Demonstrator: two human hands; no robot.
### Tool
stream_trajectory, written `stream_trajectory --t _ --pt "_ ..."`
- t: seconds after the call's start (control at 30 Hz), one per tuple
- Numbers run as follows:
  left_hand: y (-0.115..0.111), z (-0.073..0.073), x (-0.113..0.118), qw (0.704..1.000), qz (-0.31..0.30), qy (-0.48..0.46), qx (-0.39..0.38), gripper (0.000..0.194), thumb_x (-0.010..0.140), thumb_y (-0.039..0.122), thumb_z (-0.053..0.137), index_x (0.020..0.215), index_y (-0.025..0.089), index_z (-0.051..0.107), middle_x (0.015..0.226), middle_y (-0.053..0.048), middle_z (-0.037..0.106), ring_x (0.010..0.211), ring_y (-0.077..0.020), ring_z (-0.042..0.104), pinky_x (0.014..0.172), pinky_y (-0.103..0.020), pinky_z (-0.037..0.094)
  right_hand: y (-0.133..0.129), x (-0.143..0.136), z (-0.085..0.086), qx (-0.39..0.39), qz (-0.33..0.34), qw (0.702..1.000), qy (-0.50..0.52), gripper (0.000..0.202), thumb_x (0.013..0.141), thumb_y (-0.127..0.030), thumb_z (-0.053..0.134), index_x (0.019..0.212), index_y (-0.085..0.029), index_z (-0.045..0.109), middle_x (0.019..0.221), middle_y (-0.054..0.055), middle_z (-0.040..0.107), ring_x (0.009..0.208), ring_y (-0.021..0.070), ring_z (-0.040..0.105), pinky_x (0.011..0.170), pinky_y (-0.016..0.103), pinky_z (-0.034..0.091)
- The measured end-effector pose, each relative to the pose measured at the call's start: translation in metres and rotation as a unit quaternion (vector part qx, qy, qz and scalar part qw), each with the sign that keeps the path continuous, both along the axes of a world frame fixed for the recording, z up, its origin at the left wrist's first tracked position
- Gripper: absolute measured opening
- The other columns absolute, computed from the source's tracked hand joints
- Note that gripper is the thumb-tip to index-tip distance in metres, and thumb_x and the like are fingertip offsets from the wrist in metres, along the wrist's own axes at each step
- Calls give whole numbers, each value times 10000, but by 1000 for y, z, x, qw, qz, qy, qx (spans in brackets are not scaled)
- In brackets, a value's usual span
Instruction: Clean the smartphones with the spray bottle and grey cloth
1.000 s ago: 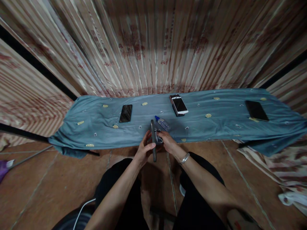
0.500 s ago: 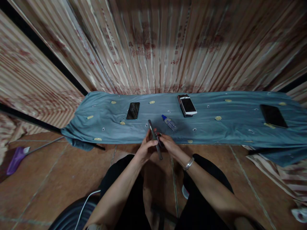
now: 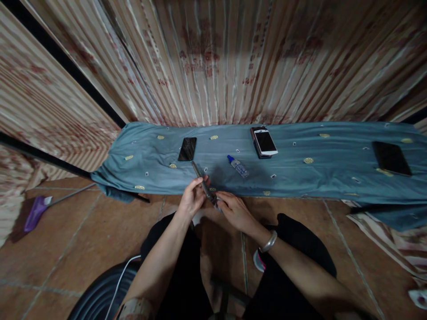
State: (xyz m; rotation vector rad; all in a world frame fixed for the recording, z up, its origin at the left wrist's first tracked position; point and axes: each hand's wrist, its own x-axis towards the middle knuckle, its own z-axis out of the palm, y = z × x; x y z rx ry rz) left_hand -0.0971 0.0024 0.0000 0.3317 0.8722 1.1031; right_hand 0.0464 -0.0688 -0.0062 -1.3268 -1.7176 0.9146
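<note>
My left hand [image 3: 193,195] is closed around a dark phone [image 3: 200,178], seen nearly edge-on and tilted above the bench's front edge. At the phone's lower end, the fingers of my right hand [image 3: 233,211] are pressed together on a small greyish thing [image 3: 218,205], too blurred to name. Just beyond the hands lies a small clear bottle with a blue cap [image 3: 238,166]. Flat on the cloth, to the left, rests a black phone [image 3: 187,149]. Further back, a white phone [image 3: 266,142] lies on top of a darker case or phone.
A blue patterned cloth [image 3: 160,171] covers the long bench. A dark tablet or large phone [image 3: 392,158] lies at its right end. Striped curtains [image 3: 213,66] hang behind. On the floor are a purple broom [image 3: 36,213] and a black ribbed round object [image 3: 103,289] with a white cable.
The phone in my left hand has turned, its upper end swinging left and away. My right hand has moved from behind it to its lower end. The view has shifted slightly.
</note>
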Motion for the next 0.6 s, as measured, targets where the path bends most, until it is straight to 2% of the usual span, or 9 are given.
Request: stream_trajectory --t 0.07,0.17,0.27,0.4,0.53,0.6 --pt "1 0 1 1000 18 -1 -5 161 614 194 707 650 183 551 764 -23 681 877 -208 641 820 -349 474 -8 -1 2 33 2 999 -13 388 879 -158 418 1213 -213 607 1240 83 629 1171 217 565 1027 395 423" --pt "0 -1 4 1000 17 10 -14 155 621 205 709 663 186 561 764 -15 682 837 -185 644 784 -312 475 -14 -1 3 97 -14 995 -31 469 879 -133 395 1322 -194 535 1336 87 568 1265 211 498 1097 398 382" --pt "-6 -4 11 999 -28 18 -16 132 644 249 697 720 175 617 743 -15 681 740 -157 635 697 -270 471 -12 0 6 129 -20 991 1 475 903 -149 369 1355 -208 503 1379 67 533 1301 185 465 1126 379 357" --pt "-18 -6 22 995 -95 -11 7 152 632 281 703 731 175 658 654 7 662 596 -132 593 593 -255 462 -5 1 16 120 -14 990 72 451 950 -216 344 1383 -251 465 1445 33 465 1342 169 415 1147 377 315" --pt "-29 4 32 995 -94 -37 14 132 571 228 740 648 169 650 624 18 663 587 -108 600 642 -234 486 8 3 20 123 -32 990 67 482 961 -241 320 1441 -264 368 1501 17 384 1401 174 313 1176 406 239" --pt "-33 11 34 992 -121 -37 25 157 562 243 755 652 161 657 600 7 656 633 -140 634 708 -265 507 17 8 16 133 -54 989 47 483 960 -250 318 1440 -249 370 1501 31 383 1415 179 277 1181 424 215"
